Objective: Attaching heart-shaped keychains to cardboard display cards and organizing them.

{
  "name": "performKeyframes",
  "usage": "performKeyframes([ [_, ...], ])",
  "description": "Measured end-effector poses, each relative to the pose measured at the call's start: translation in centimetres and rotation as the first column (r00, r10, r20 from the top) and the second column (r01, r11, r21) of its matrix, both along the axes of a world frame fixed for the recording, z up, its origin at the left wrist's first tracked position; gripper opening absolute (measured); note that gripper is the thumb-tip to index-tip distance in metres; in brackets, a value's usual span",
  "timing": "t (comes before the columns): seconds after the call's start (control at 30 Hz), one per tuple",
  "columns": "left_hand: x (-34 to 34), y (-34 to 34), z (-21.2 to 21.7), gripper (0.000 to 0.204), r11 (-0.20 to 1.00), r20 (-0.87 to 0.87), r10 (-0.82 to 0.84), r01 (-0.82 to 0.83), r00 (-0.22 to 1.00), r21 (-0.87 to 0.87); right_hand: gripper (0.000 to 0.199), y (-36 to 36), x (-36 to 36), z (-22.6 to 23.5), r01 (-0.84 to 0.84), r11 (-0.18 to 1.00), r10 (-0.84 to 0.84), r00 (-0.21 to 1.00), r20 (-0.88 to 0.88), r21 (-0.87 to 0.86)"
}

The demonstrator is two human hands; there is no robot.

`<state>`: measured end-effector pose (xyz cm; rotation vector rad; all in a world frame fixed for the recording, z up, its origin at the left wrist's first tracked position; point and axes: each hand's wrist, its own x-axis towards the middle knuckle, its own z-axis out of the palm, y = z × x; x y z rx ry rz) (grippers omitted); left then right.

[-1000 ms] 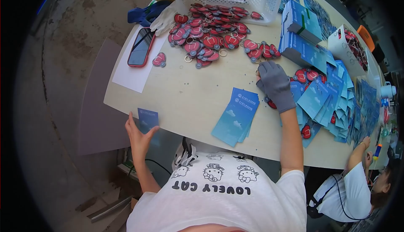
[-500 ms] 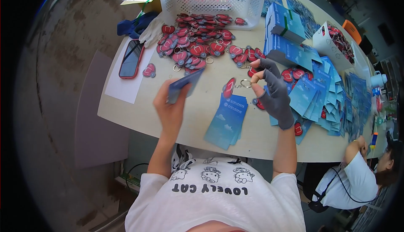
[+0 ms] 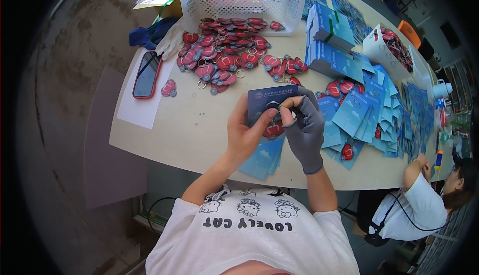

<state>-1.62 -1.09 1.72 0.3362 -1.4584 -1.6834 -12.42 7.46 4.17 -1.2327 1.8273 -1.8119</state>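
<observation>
Over the near middle of the table, my bare left hand (image 3: 242, 133) grips a blue printed card (image 3: 258, 99) by its left side. My right hand (image 3: 307, 135), in a grey fingerless glove, pinches the metal ring of a red keychain (image 3: 273, 131) against the card's face. The keychain's red tag hangs in front of the card's lower part, near my left thumb. Beneath my hands lies a small stack of light blue cards (image 3: 264, 160), partly covered by them. Farther off is a heap of red keychains (image 3: 219, 60) with metal rings.
A white perforated basket (image 3: 292, 5) stands behind the heap. On the left are a phone (image 3: 146, 78), white paper (image 3: 144, 114) and gloves (image 3: 149, 34). On the right are banded card stacks (image 3: 332, 28), fanned cards (image 3: 357, 118) and a white box (image 3: 369, 45). Another person (image 3: 414, 210) sits at right.
My left hand has swung the card inward to the right, its printed face now showing. My right hand has brought the keychain left to the card, and its ring now meets it.
</observation>
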Motion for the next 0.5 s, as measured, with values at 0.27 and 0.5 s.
performKeyframes([
  [0.27,1.0,0.3,0.5,0.015,0.976,-0.131,-0.029,0.056,0.991,0.212,0.018,0.3,1.3,-0.2,0.105,0.989,-0.118,0.984,-0.131,-0.105],
  [0.5,1.9,0.1,1.2,0.017,0.909,-0.127,-0.121,0.161,0.985,0.385,0.039,0.3,2.8,0.1,0.147,0.937,-0.137,0.989,0.055,-0.316],
])
